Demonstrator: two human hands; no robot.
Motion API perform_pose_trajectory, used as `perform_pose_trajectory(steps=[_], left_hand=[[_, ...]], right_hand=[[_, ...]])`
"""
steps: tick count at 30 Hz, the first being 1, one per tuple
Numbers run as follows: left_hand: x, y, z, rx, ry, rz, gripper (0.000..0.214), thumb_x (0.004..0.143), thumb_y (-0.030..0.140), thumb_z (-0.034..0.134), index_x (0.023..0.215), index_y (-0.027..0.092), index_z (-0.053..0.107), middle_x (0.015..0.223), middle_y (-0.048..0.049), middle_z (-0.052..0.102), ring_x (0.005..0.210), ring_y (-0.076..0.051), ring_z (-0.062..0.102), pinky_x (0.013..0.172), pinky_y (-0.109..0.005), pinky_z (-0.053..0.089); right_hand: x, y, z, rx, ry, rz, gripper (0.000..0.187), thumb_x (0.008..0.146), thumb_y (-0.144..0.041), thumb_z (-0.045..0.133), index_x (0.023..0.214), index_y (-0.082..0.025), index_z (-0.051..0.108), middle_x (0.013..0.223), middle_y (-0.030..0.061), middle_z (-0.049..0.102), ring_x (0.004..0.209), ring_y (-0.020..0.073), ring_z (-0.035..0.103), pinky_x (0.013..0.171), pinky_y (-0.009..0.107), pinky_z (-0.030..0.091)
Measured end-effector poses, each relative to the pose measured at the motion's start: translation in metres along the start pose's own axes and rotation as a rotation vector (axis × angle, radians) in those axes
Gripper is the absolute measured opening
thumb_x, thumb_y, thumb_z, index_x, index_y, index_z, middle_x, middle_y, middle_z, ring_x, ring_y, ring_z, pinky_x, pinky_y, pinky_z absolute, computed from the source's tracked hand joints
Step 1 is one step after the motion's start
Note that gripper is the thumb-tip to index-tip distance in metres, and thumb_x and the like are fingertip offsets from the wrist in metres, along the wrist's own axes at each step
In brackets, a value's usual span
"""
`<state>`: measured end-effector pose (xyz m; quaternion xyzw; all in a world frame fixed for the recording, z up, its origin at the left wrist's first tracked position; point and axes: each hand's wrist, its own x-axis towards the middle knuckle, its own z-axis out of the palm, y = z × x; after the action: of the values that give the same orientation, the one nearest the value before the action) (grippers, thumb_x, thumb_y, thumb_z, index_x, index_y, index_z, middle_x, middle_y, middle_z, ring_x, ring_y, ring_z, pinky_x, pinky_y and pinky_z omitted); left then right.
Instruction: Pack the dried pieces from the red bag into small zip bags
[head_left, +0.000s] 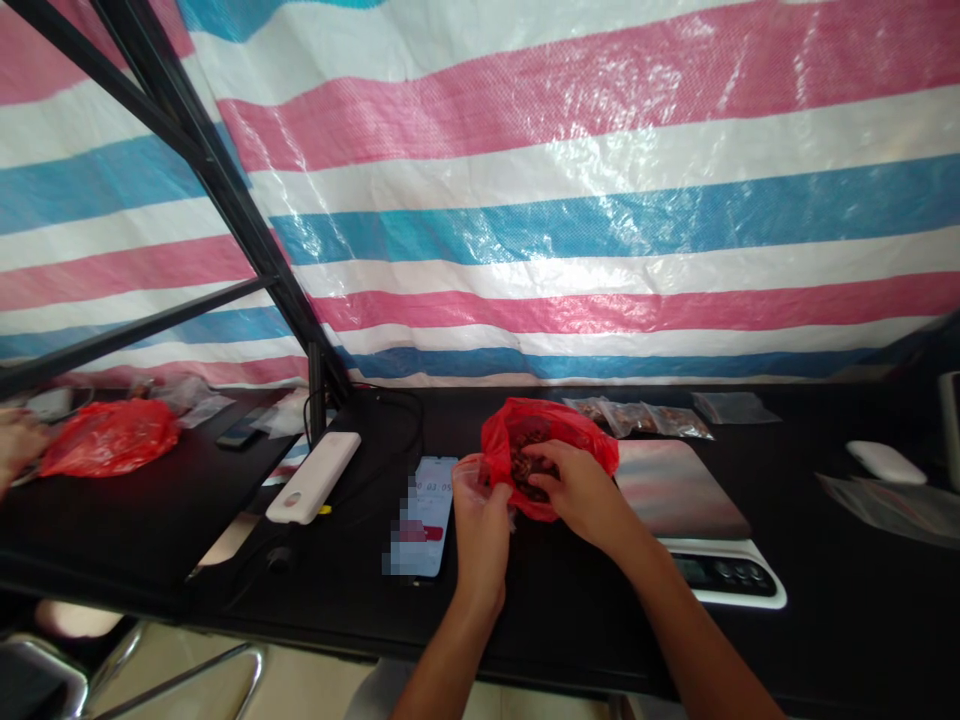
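A red plastic bag (pixel 499 430) stands open on the black table, with small dark brown dried pieces (pixel 529 452) inside. My right hand (pixel 581 490) reaches into its mouth, thumb and fingers curled around some of the pieces; the fingertips are partly hidden among them. At the bag's left side, my left hand (pixel 484 525) is closed on a small clear plastic bag (pixel 471 480), its thumb against the red bag's rim. Just right of the red bag is a kitchen scale (pixel 679 490) with a metal plate and a white front.
Filled clear packets (pixel 637 418) lie behind the scale, with flat clear bags (pixel 892 510) at right. A phone (pixel 424 520) showing a timer and a white power bank (pixel 315 478) are at left. Another person's hand (pixel 19 445) is near a second red bag (pixel 112 438).
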<state>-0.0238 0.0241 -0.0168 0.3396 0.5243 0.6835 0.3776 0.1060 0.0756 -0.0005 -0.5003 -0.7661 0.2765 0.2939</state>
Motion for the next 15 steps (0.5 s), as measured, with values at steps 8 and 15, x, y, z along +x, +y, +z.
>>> perform_pose_trajectory(steps=[8, 15], left_hand=[[0.005, 0.005, 0.000, -0.061, 0.010, 0.022, 0.040, 0.080, 0.028, 0.072, 0.114, 0.021, 0.051, 0.104, -0.0049, 0.063, 0.095, -0.020, 0.066, 0.085, -0.035, 0.055], [0.004, 0.000, -0.008, 0.354, -0.035, 0.325, 0.045, 0.093, 0.038, 0.066, 0.133, 0.025, 0.050, 0.128, -0.0099, 0.056, 0.120, -0.025, 0.058, 0.106, -0.044, 0.046]], right_hand=[[0.002, 0.009, -0.003, 0.198, 0.045, 0.062, 0.033, 0.085, -0.016, 0.066, 0.118, -0.018, 0.073, 0.109, 0.0104, 0.078, 0.096, 0.0252, 0.073, 0.094, 0.042, 0.057], [-0.003, 0.004, -0.035, 0.371, 0.147, -0.028, 0.031, 0.086, -0.032, 0.068, 0.115, -0.024, 0.071, 0.118, 0.0074, 0.076, 0.111, 0.0260, 0.071, 0.104, 0.045, 0.055]])
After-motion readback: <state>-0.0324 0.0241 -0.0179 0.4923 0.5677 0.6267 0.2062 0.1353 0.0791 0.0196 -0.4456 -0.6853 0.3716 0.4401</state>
